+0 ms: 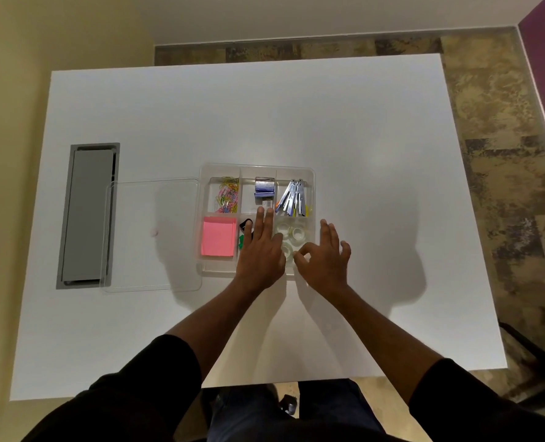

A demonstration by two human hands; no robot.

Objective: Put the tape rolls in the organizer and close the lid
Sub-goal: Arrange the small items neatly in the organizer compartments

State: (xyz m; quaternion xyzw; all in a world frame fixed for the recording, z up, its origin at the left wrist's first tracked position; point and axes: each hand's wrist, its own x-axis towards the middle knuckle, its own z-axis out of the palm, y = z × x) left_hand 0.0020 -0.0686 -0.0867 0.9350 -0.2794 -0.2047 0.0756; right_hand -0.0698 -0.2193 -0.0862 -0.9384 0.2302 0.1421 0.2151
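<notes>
A clear plastic organizer (258, 169) with several compartments sits mid-table. Its near right compartment holds clear tape rolls (297, 233); one roll (286, 250) lies nearest my hands. My left hand (261, 250) lies flat over the near middle compartment with fingers spread, holding nothing. My right hand (325, 255) hovers at the organizer's near right corner, thumb and forefinger pinched close by that roll; whether they grip it I cannot tell. The clear lid (153, 234) lies flat on the table to the left of the organizer.
Other compartments hold coloured paper clips (228, 196), a staple box (264, 188), metal staple removers (294, 199), pink sticky notes (218, 236) and binder clips (245, 232). A grey cable hatch (88, 215) is set into the white table (376, 154) at the left.
</notes>
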